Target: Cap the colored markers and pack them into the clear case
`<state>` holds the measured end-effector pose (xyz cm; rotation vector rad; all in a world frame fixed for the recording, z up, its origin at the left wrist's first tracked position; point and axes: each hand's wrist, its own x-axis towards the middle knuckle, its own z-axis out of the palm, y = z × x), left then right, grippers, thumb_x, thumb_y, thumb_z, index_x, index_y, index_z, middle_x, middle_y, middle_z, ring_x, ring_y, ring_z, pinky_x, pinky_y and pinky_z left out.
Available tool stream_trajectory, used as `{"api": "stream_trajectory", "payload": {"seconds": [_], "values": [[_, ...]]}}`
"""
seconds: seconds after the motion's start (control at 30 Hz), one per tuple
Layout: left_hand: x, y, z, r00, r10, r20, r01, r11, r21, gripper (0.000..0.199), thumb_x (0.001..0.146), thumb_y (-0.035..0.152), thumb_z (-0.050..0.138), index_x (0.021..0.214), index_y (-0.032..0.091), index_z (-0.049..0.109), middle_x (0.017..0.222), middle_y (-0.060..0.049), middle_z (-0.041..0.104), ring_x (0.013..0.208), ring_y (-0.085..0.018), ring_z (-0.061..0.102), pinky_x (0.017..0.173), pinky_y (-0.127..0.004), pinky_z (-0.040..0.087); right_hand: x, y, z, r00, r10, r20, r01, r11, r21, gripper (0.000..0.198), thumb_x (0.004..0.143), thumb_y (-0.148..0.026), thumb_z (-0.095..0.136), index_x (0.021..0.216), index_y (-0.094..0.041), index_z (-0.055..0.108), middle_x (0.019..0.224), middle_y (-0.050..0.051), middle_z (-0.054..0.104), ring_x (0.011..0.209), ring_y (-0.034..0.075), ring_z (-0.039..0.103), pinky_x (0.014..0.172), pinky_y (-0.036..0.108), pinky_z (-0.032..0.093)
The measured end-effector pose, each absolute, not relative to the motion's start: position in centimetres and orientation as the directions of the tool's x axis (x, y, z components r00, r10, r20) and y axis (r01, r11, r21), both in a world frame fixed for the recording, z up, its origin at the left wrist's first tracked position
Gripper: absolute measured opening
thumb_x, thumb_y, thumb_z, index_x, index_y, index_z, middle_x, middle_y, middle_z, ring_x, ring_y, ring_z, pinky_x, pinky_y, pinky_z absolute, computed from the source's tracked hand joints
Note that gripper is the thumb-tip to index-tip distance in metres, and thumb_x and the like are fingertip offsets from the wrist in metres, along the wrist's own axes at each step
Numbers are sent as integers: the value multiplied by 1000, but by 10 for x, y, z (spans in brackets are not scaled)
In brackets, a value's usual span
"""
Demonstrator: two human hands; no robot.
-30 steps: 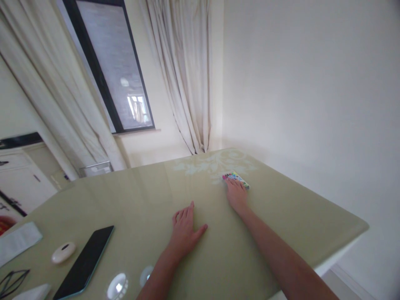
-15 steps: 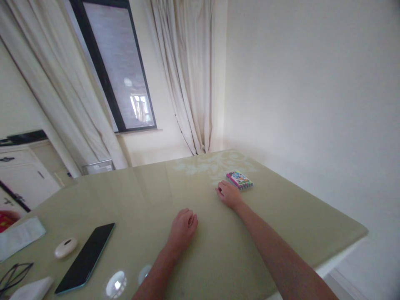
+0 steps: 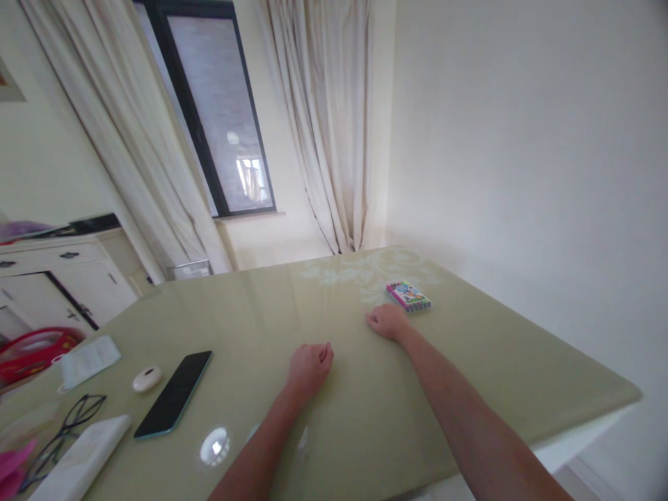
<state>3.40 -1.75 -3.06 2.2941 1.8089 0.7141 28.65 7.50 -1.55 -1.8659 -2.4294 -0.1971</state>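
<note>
My left hand (image 3: 309,369) rests on the greenish tabletop (image 3: 344,410) in a loose fist, with nothing showing in it. Farther forward and to the right, my right hand (image 3: 387,321) is also curled closed on the table, its fingers mostly turned away from view. Just beyond its knuckles lies a small flat pack (image 3: 409,296) with a bright cartoon picture and rows of coloured sticks along its edges. The hand is very close to the pack's near side but does not grip it; whether they touch I cannot tell.
To the left lie a black-screened phone (image 3: 175,394), a white rounded case (image 3: 147,379), eyeglasses (image 3: 78,417), a white slab (image 3: 81,459) and a pale blue folded sheet (image 3: 90,362). A red basket (image 3: 39,351) stands past the table's left edge. A wall (image 3: 522,174) rises along the right.
The view has swung left, so everything sits farther right and more of the left side shows. My right fingers look more curled in. The pack stays in place on the table.
</note>
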Motion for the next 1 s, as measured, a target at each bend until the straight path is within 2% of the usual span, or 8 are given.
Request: {"api": "stream_trajectory", "payload": {"seconds": [0.17,0.27,0.43,0.5,0.63,0.8,0.9,1.0], "values": [[34,-16,-29,126,949,289,894,-235,383,52,97,38,35,49,21,46,51,0,41,49,-14,34,59,-30,23,288,77,-11,-266,946,187,964,256,77,44,104,-38,40,96,-17,78,96,16,77,88,26,72,81,34,48],[36,-18,-28,119,948,296,894,-232,383,52,97,38,35,49,21,46,51,1,40,49,-14,33,59,-31,22,298,79,-4,-231,932,279,973,215,84,38,104,-32,40,114,-15,72,116,19,72,110,29,65,97,39,42],[38,-19,-26,94,949,301,896,-213,391,52,97,38,34,49,21,47,51,1,40,49,-13,31,59,-31,21,332,86,-6,74,865,496,995,-97,20,48,103,-43,44,134,-9,58,144,29,51,129,38,50,103,46,35],[38,-18,-26,82,951,298,895,-202,397,53,98,38,34,50,21,48,51,1,40,49,-13,31,58,-31,20,344,88,-12,120,878,463,991,-137,4,54,100,-49,49,135,-8,58,140,29,54,125,38,53,101,45,36],[39,-15,-28,75,953,293,889,-197,414,52,98,37,37,50,21,48,51,1,41,49,-13,33,58,-30,20,346,91,-16,107,926,363,994,-107,-21,50,99,-48,49,129,-10,63,124,25,64,116,38,59,97,45,37],[38,-11,-31,37,950,310,874,-181,451,48,98,40,40,56,21,50,52,2,42,50,-14,37,57,-29,23,311,87,-5,82,955,286,995,-64,-71,50,97,-53,51,127,-16,66,124,21,66,115,36,59,94,44,41],[36,-10,-32,-10,940,341,858,-167,485,40,100,44,40,73,21,60,63,0,55,59,-17,50,60,-28,32,275,77,-3,-27,959,281,990,65,-125,51,98,-57,49,128,-19,67,127,18,65,115,34,58,91,42,45],[35,-10,-31,-32,921,388,842,-184,508,39,102,48,38,108,20,64,97,-7,68,87,-22,62,77,-32,46,233,60,-5,-145,946,289,965,201,-171,50,98,-59,49,129,-23,67,128,15,65,115,32,57,92,41,46]]}}
